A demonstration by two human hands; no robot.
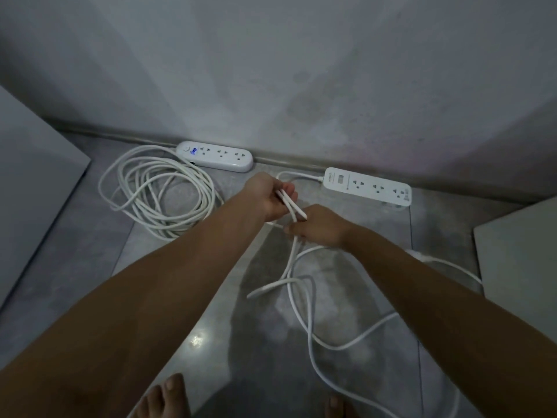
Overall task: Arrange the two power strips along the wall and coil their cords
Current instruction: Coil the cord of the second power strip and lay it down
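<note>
Two white power strips lie on the floor against the wall: a rounded one (214, 156) at the left and a rectangular one (367, 186) at the right. The left strip's cord (156, 191) lies in a loose coil beside it. The right strip's cord (304, 300) trails uncoiled over the floor toward my feet. My left hand (268, 196) grips a few folded loops of that cord. Just below it, my right hand (319, 226) holds the same cord where it drops to the floor.
A grey wall (301, 86) with a baseboard runs behind the strips. Pale furniture panels stand at the left (33, 182) and right (518, 254). My bare feet (165, 396) show at the bottom edge on the shiny grey floor.
</note>
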